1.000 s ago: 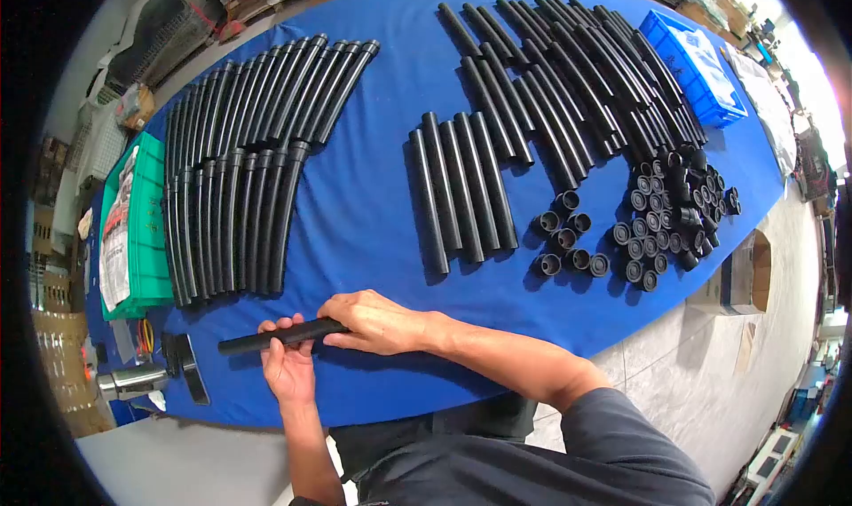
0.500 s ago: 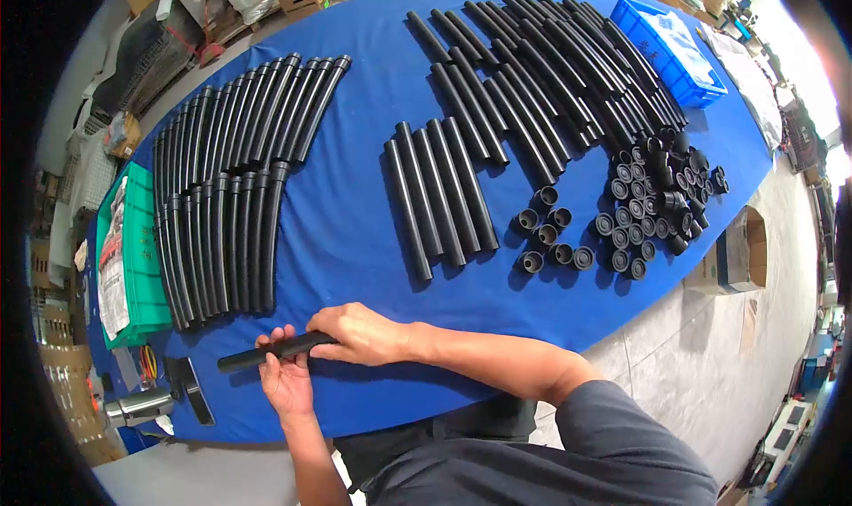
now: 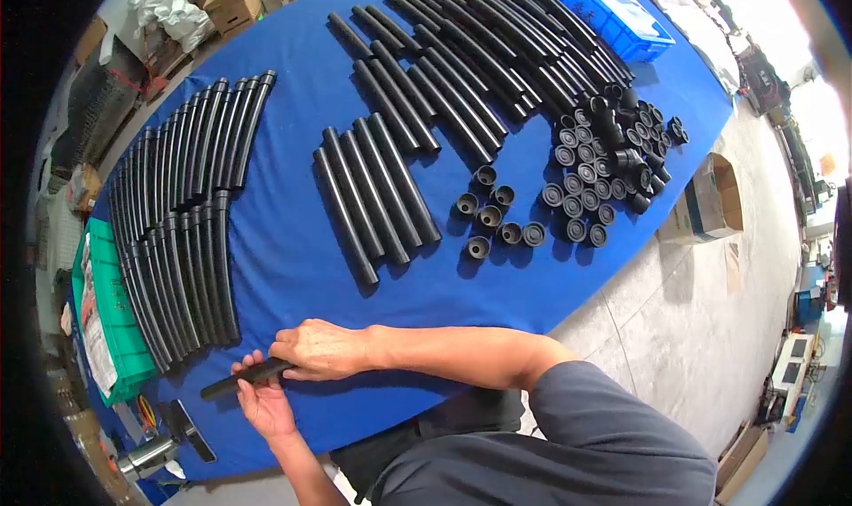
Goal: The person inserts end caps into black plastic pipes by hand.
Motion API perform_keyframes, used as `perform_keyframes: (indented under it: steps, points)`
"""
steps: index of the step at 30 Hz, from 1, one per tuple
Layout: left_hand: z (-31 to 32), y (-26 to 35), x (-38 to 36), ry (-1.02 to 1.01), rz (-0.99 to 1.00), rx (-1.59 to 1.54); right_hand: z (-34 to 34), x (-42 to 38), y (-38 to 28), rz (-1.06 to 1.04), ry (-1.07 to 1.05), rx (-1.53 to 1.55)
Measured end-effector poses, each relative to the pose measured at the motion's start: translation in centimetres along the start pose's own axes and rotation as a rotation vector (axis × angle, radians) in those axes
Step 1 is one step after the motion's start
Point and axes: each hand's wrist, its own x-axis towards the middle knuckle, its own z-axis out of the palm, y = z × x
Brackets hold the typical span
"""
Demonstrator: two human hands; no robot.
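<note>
A black tube [image 3: 222, 388] is held above the blue cloth near the table's front edge. My left hand [image 3: 264, 401] grips its middle from below, with fingers and thumb around it. My right hand [image 3: 315, 350] is closed over the tube's right end and hides that end. To the left, capped black tubes [image 3: 182, 280] lie side by side in two rows. Plain black tubes [image 3: 377, 195] lie ahead of my hands, several in a near group and many more behind. Round black caps [image 3: 488, 216] sit to the right of these tubes, with a larger pile of caps [image 3: 587, 176] beyond.
A green crate [image 3: 120, 328] stands at the left edge, near a phone on a metal stand [image 3: 193, 430]. A blue crate [image 3: 612, 22] sits at the far right. On the floor to the right is an open cardboard box [image 3: 714, 200].
The view has swung, so the table's things appear shifted left. Both hands keep hold of the tube, in nearly the same grip.
</note>
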Motion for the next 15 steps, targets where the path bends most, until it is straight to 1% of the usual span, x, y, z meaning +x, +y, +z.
perform_keyframes:
  steps: [1,4,7,10,15]
  points:
    - [-0.42,0.20,-0.04,-0.035,0.000,-0.005,-0.02,0.03,0.08,-0.019,-0.004,0.018]
    - [-0.72,0.18,-0.21,-0.056,0.000,-0.026,0.53,0.15,0.13,-0.021,-0.016,0.077]
    - [-0.50,0.25,-0.20,-0.070,-0.010,-0.039,0.71,0.25,0.44,-0.051,0.004,0.069]
    - [-0.56,0.31,-0.15,-0.075,-0.012,-0.054,0.66,0.26,0.40,-0.043,-0.041,0.063]
    - [-0.53,0.30,-0.20,-0.093,-0.018,-0.057,0.57,0.18,0.16,-0.035,-0.044,0.066]
